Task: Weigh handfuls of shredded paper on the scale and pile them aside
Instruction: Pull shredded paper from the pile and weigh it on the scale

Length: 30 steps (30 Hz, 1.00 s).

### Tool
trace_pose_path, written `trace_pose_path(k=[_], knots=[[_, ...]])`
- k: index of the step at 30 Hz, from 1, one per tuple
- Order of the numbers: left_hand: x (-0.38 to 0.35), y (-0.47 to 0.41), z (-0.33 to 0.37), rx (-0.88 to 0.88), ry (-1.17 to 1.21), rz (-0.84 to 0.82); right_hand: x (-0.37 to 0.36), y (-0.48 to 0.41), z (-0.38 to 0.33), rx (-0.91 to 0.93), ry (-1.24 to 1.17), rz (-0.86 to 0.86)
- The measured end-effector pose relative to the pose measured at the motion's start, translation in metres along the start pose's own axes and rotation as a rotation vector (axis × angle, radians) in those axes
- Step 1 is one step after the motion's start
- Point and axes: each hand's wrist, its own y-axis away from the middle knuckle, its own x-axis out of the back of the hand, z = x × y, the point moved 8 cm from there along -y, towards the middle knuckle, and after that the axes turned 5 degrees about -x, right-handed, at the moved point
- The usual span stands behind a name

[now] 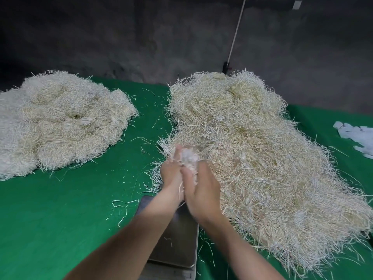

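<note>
Shredded paper, weighed lot: a pile (60, 122) sits at the far left corner of the tabletop (50, 219), with loose strands scattered on the green cover between it and the middle.

Left hand (171, 172): fingers fairly straight, pressed flat against the left side of the handful (188, 158). It grips nothing by itself.

The handful is a pale tuft clamped between both hands. It is held over the near left edge of the source pile and just beyond the scale. Motion blur hides the finer detail.

Right hand (201, 190): cupped round the tuft from the right, fingers curled onto it.

Scale (177, 239): at the near edge, under my forearms. The steel platter is bare except for one stray strand.

Source pile (262, 154): large, filling the right half of the tabletop, its fringe just beside the scale's right side.

Paper scraps (357, 138) lie at the right edge.

Risks, as I judge them:
- Strands hang from the tuft and may still be tangled in the source pile, so lifting could drag extra paper along or shed some short of the platter.
- The stray strand could bias the reading.
- So could pile fringe leaning on the platter.
</note>
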Motion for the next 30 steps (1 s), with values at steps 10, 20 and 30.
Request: trace_pose_path(k=[10,20,30], knots=[[0.01,0.018,0.002,-0.016,0.005,-0.095,-0.01,0.008,0.001,-0.118,-0.034,0.018],[0.012,0.02,-0.005,-0.049,-0.074,-0.358,-0.021,0.011,-0.008,-0.15,-0.229,-0.302],[0.049,0.037,0.013,-0.401,-0.268,-0.489,-0.044,-0.002,0.015,-0.616,-0.54,0.1]])
